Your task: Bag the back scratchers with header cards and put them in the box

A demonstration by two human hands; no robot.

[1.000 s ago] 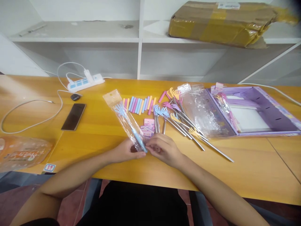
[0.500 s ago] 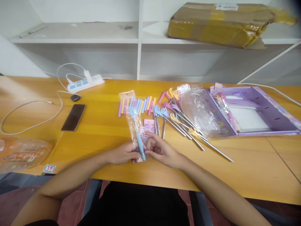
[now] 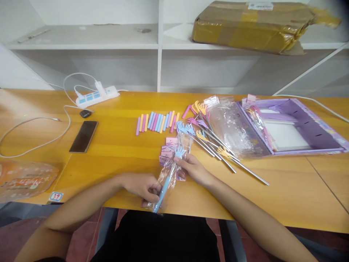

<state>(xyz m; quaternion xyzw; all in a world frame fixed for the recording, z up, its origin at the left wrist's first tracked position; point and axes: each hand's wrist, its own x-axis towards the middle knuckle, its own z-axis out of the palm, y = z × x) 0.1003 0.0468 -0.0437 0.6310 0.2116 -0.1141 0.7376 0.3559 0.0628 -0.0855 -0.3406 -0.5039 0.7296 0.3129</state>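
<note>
"How do we have hold of the back scratcher (image 3: 164,190)?"

"Nearest us, our left hand (image 3: 143,187) is curled closed on the blue handle, thumb across it, through a clear bag (image 3: 172,181). The handle's end points back at us, close to the edge of the table (image 3: 109,165)."

"And the far end?"

"Our right hand (image 3: 193,168) pinches just below the blue claw, thumb on top; we can't see all its fingers. So the long axis runs aslant between our hands, from handle at lower left to claw at upper right. Left is nearer the handle, right nearer the claw."

"Any writing we can read?"

"Close by, a sticker (image 3: 56,197) at the table's edge seems to say 39. On the orange bag (image 3: 28,180) at our left we see lettering but can't make it out."

"Farther off?"

"The pink and purple cards (image 3: 167,152), just beyond the scratcher, carry print too small for us. Past them we see a row of coloured tubes (image 3: 156,122), with no writing we can spot. Farthest, up on the shelf (image 3: 95,36), the carton (image 3: 251,27) wears a white label (image 3: 260,6), too blurred for us to read."
</note>
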